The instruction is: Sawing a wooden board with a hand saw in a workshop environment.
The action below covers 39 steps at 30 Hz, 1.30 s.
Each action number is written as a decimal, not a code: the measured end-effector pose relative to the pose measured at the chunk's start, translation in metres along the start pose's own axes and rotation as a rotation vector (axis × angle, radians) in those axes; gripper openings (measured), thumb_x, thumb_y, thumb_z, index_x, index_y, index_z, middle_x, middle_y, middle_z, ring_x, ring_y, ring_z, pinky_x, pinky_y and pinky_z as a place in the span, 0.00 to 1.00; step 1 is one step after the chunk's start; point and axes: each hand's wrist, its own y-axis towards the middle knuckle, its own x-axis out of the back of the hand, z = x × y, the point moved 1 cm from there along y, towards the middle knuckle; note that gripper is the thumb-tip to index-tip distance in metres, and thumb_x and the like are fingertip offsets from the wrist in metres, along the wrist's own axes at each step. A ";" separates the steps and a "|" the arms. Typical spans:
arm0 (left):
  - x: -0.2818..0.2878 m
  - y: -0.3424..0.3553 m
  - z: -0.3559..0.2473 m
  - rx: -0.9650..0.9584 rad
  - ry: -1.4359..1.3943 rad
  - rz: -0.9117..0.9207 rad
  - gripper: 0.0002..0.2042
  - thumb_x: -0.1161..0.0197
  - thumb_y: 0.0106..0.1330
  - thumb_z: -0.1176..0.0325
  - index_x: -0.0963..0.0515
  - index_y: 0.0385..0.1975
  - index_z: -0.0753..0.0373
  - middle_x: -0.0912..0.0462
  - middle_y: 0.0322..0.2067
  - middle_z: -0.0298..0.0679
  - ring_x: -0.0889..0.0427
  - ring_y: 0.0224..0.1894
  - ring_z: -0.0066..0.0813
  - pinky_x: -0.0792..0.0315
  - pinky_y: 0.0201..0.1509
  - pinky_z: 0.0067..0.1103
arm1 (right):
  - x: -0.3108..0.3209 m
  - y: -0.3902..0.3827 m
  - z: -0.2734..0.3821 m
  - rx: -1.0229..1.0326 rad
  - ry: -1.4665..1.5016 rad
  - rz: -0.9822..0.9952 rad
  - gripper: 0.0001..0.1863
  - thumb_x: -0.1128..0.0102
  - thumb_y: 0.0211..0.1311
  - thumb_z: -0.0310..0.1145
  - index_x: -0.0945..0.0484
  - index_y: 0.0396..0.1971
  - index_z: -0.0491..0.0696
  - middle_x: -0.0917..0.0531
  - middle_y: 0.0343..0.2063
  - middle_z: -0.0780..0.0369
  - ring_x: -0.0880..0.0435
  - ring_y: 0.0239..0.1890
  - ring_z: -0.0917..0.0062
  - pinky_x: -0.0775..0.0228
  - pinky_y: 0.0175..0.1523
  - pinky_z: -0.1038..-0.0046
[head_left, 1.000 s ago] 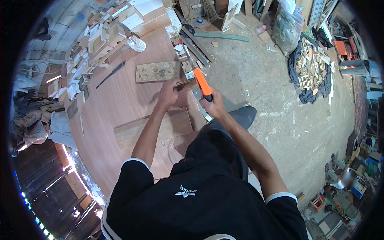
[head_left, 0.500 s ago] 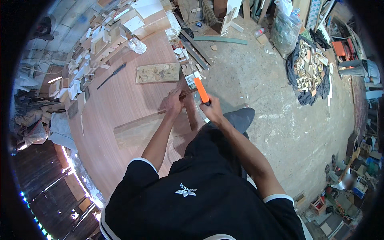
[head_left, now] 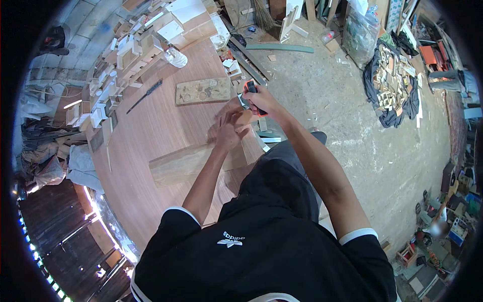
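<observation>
At the right edge of the wood-topped table [head_left: 136,166], my right hand [head_left: 265,101] is closed round the handle of a tool with orange and black parts [head_left: 250,86]. What its working end looks like is hidden. Beside it, my left hand [head_left: 227,133] grips a small piece of brown wood [head_left: 244,118], holding it down at the table edge. Under my left forearm lies a flat wooden board [head_left: 181,163]. A worn, stained wooden block [head_left: 204,91] rests just beyond my hands.
A long dark tool [head_left: 146,95] lies at the table's left, near stacked small wooden boxes [head_left: 128,55] and a clear plastic bottle [head_left: 176,58]. On the floor to the right are wood offcuts on a dark cloth [head_left: 392,83] and a stuffed plastic bag [head_left: 361,43].
My right hand has moved up and forward, and the orange tool has turned, its long orange part no longer pointing away from me. My left hand has shifted slightly right and nearer.
</observation>
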 end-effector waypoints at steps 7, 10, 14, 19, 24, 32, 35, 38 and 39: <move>-0.045 0.030 0.016 -0.038 -0.207 0.093 0.26 0.30 0.53 0.61 0.26 0.52 0.59 0.29 0.57 0.41 0.33 0.61 0.42 0.39 0.65 0.36 | -0.002 0.006 0.003 -0.019 -0.168 -0.052 0.05 0.41 0.59 0.29 0.28 0.31 0.46 0.29 0.14 0.67 0.31 0.11 0.82 0.39 0.16 0.75; -0.074 0.016 0.107 0.083 -0.428 0.024 0.23 0.33 0.61 0.64 0.29 0.54 0.64 0.25 0.53 0.40 0.26 0.55 0.32 0.32 0.60 0.29 | -0.047 0.018 0.000 0.046 -0.185 0.061 0.05 0.42 0.59 0.29 0.29 0.31 0.46 0.30 0.13 0.67 0.31 0.11 0.82 0.39 0.16 0.75; -0.087 0.036 0.082 0.045 -0.446 0.032 0.20 0.35 0.63 0.69 0.30 0.54 0.64 0.24 0.50 0.37 0.23 0.48 0.27 0.28 0.53 0.24 | -0.017 0.013 -0.003 -0.015 -0.111 0.029 0.05 0.43 0.60 0.29 0.29 0.30 0.46 0.30 0.13 0.67 0.31 0.11 0.82 0.39 0.17 0.75; -0.075 0.053 0.064 0.169 -0.460 -0.333 0.15 0.39 0.60 0.76 0.24 0.47 0.62 0.20 0.38 0.43 0.20 0.38 0.39 0.25 0.42 0.30 | -0.033 0.012 0.006 -0.018 -0.085 0.001 0.04 0.45 0.60 0.28 0.29 0.30 0.44 0.30 0.13 0.66 0.31 0.12 0.81 0.39 0.16 0.74; -0.065 0.064 0.020 0.052 -0.340 -0.536 0.15 0.42 0.64 0.68 0.26 0.51 0.60 0.19 0.35 0.44 0.20 0.37 0.39 0.25 0.39 0.30 | -0.032 0.015 0.002 -0.038 -0.091 -0.021 0.04 0.45 0.57 0.27 0.27 0.31 0.43 0.25 0.16 0.61 0.26 0.13 0.77 0.33 0.17 0.71; -0.086 0.066 0.036 0.224 -0.275 -0.394 0.15 0.44 0.66 0.57 0.26 0.48 0.54 0.18 0.29 0.42 0.17 0.32 0.41 0.24 0.34 0.32 | -0.027 0.011 -0.002 0.021 -0.400 -0.066 0.08 0.48 0.55 0.27 0.28 0.34 0.41 0.21 0.19 0.57 0.20 0.14 0.72 0.31 0.18 0.67; -0.112 0.076 0.044 0.305 -0.098 -0.274 0.12 0.44 0.65 0.58 0.25 0.45 0.53 0.18 0.28 0.42 0.17 0.30 0.42 0.24 0.32 0.33 | -0.024 -0.007 -0.018 0.154 -0.468 -0.167 0.08 0.49 0.55 0.26 0.29 0.35 0.41 0.22 0.18 0.55 0.21 0.13 0.70 0.32 0.18 0.65; -0.105 0.062 0.119 0.164 -0.254 -0.507 0.10 0.43 0.64 0.59 0.26 0.41 0.53 0.18 0.27 0.43 0.17 0.30 0.45 0.24 0.32 0.35 | -0.061 -0.034 0.011 0.095 -0.303 -0.051 0.09 0.49 0.55 0.26 0.29 0.36 0.42 0.23 0.17 0.55 0.22 0.12 0.69 0.32 0.18 0.65; -0.100 0.049 0.140 0.222 -0.133 -0.433 0.11 0.41 0.62 0.59 0.26 0.40 0.55 0.18 0.26 0.44 0.17 0.29 0.45 0.24 0.31 0.37 | -0.076 -0.056 0.029 0.047 -0.156 0.019 0.06 0.49 0.56 0.24 0.33 0.33 0.44 0.30 0.15 0.64 0.32 0.10 0.81 0.40 0.13 0.72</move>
